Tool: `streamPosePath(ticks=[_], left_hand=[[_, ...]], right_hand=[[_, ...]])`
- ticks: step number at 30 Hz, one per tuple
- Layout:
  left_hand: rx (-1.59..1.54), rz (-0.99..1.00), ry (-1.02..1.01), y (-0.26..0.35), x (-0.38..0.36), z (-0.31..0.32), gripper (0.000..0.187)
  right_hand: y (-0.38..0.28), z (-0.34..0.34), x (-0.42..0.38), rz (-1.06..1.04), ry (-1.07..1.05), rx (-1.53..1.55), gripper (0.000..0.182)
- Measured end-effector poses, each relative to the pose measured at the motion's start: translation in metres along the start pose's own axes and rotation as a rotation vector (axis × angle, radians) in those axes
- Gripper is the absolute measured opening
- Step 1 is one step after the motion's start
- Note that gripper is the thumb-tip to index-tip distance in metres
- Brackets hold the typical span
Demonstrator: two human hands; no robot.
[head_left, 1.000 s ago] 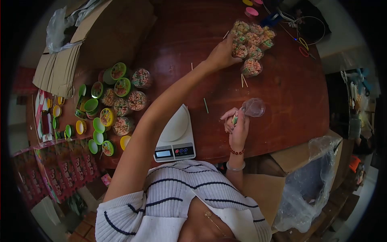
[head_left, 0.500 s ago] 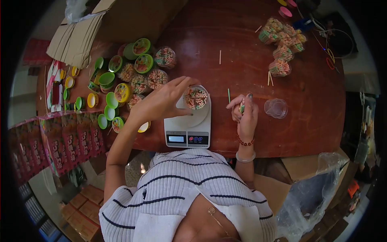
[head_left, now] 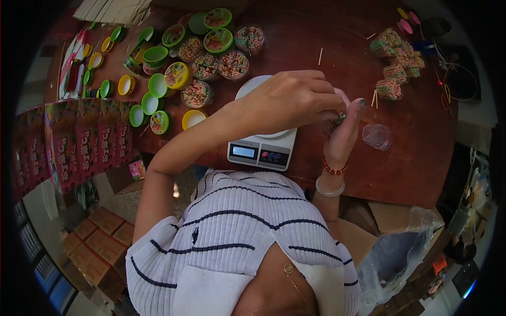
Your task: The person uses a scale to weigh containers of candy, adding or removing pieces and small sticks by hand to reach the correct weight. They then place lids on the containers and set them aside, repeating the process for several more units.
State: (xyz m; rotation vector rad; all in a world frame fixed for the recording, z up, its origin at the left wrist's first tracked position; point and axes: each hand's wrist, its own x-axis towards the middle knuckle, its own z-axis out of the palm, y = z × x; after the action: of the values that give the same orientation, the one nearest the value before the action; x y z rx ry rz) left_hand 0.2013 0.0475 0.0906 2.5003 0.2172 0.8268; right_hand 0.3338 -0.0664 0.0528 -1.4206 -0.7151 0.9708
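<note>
My left hand (head_left: 298, 102) reaches across the white scale (head_left: 237, 164), its fingers bent and pressed together against my right hand; what they hold is hidden. My right hand (head_left: 345, 129) is turned palm inward just right of the scale and closes around small coloured sticks (head_left: 340, 117), of which only a few tips show. The scale's lit display (head_left: 244, 151) faces my body. My left hand and forearm hide part of its round plate (head_left: 253, 84). An empty clear cup (head_left: 377, 137) lies right of my right hand.
Stick-filled cups (head_left: 233, 65), green lids (head_left: 157, 85) and a yellow lid (head_left: 194, 119) lie left. Bundled sticks (head_left: 390, 89) stand at the far right. A loose stick (head_left: 320, 56) is beyond my hands. Pink packages (head_left: 89, 142) line the left edge.
My left hand has left the stick-filled cup on the scale and moved right to meet my right hand. That cup no longer shows. The whole view has shifted.
</note>
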Motion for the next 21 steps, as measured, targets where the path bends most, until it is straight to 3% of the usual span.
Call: streamPosePath(ticks=[2,4,11,18,21], left_hand=[[-0.040,0.010,0.008,0.003,-0.001,0.001,0.025],[-0.224,-0.139,-0.016,0.005,-0.001,0.000,0.023],[-0.358,-0.134,0.040,-0.005,0.003,-0.001,0.020],[-0.342,-0.142,-0.011,-0.008,0.005,-0.005,0.021],[-0.366,-0.164,-0.014,-0.010,0.005,-0.004,0.020]], right_hand=[[-0.006,0.003,-0.002,0.014,0.047,0.024,0.073],[-0.002,0.000,-0.002,0.029,0.040,0.029,0.072],[-0.001,0.001,-0.006,0.124,0.174,0.048,0.069],[0.014,-0.003,-0.004,0.080,0.157,0.108,0.064],[0.021,-0.011,-0.004,0.113,0.092,0.107,0.050]])
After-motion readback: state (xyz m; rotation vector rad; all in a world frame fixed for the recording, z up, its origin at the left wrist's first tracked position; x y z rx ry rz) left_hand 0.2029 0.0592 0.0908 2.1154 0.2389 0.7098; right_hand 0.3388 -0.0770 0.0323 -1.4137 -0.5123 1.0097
